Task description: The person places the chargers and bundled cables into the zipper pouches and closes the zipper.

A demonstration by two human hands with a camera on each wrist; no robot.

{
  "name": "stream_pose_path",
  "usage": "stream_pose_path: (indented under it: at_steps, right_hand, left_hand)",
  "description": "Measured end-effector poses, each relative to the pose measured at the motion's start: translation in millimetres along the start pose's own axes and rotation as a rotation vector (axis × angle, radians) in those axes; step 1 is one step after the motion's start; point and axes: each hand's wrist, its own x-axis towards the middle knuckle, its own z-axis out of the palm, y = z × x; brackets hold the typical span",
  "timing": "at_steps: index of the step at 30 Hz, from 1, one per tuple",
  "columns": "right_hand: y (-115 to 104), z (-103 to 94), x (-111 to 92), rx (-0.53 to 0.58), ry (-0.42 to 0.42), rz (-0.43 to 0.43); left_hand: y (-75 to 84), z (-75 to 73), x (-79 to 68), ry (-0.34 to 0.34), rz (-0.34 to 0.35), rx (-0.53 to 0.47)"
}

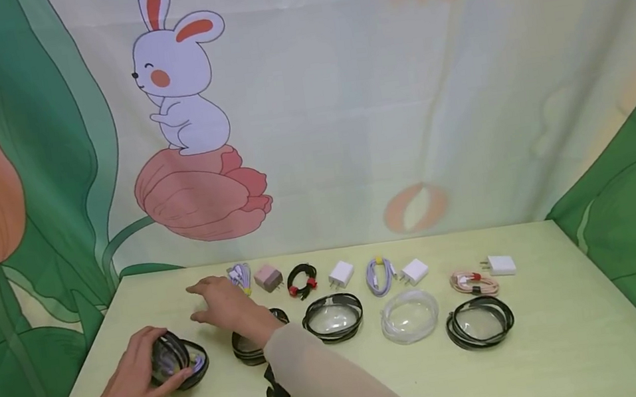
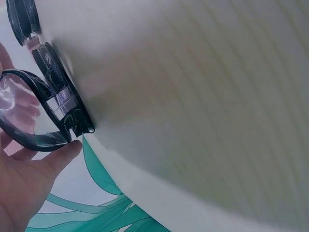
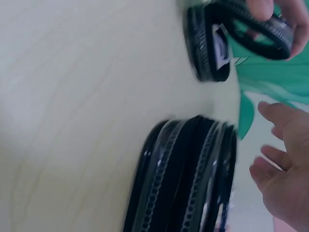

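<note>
At the table's left, my left hand (image 1: 126, 371) grips the raised lid of a small round zip case (image 1: 199, 377) with a black rim and clear panels. Something pale lavender, perhaps a cable (image 1: 197, 362), lies inside it. The left wrist view shows the thumb near the hinge side of the case (image 2: 55, 92). My right hand (image 1: 229, 304) is in the air above and behind a closed black-rimmed case (image 1: 248, 352), fingers extended and holding nothing. In the right wrist view that closed case (image 3: 183, 179) stands beside the right hand (image 3: 287, 159).
Along the back lie a lavender cable (image 1: 239, 277), a pink charger (image 1: 268, 277), a black cable (image 1: 293, 282), white chargers (image 1: 341, 273), another lavender cable (image 1: 372, 278) and a pink cable (image 1: 474, 283). More round cases, black (image 1: 336, 338) and white (image 1: 413, 337), form a row before them.
</note>
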Motion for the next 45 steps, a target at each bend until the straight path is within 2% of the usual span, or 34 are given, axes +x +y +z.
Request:
stream_pose_path:
  at_steps: [3,6,9,14,20,27,35,38,45]
  right_hand:
    - [4,6.1,4,-0.096,-0.059,0.031]
    - [5,10.6,7,-0.179,-0.122,-0.003]
    - [4,11.7,8,-0.154,-0.136,-0.031]
    - [4,11.6,9,-0.025,-0.102,-0.032]
    - [3,14.8,13,0.031,-0.038,0.021]
    - [4,28.5,14,0.088,0.007,0.195]
    - [-5,29.9,16,0.155,0.037,0.314]
    - [-7,30.0,18,0.145,0.037,0.321]
    - [-8,30.7,22,0.012,0.044,0.242]
  left_hand:
    - [0.0,1.2,-1.2,-0.003,0.000,0.009]
    - [-0.1,2.4,-2.3,0.009,0.015,0.013]
    - [-0.5,2.2,-2.5,0.016,0.024,0.010]
    - [-1.5,0.5,-3.2,0.001,0.020,0.012]
    - [-2.1,1.1,-2.3,-0.001,0.030,0.007]
    - [0.7,5.4,2.8,0.014,0.072,0.010]
    - [0.2,4.2,1.0,0.008,0.045,0.017]
    - [-0.7,3.3,1.3,0.004,0.052,0.015]
    - [-2.8,2.6,1.2,0.001,0.059,0.021]
